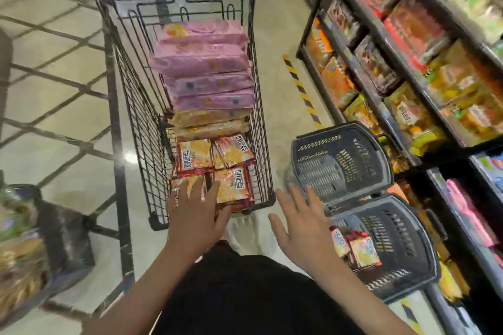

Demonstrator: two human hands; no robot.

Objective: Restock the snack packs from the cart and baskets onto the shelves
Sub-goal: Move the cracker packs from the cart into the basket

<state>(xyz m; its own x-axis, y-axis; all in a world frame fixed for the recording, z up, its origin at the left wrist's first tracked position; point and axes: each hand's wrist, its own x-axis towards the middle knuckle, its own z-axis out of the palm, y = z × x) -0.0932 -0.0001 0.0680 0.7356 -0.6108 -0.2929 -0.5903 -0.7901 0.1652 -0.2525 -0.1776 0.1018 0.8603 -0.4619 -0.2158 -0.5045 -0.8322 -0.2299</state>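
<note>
Reaching hands (196, 215) spread flat over cart (130, 95).

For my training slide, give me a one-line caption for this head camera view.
Both open hands, left hand and right hand, reach toward red-and-yellow snack packs in a wire cart beside stocked shelves.

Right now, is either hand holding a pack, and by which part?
Nothing is held. The left hand reaches open over the red-and-yellow packs in the cart; the right hand hovers open.
</note>
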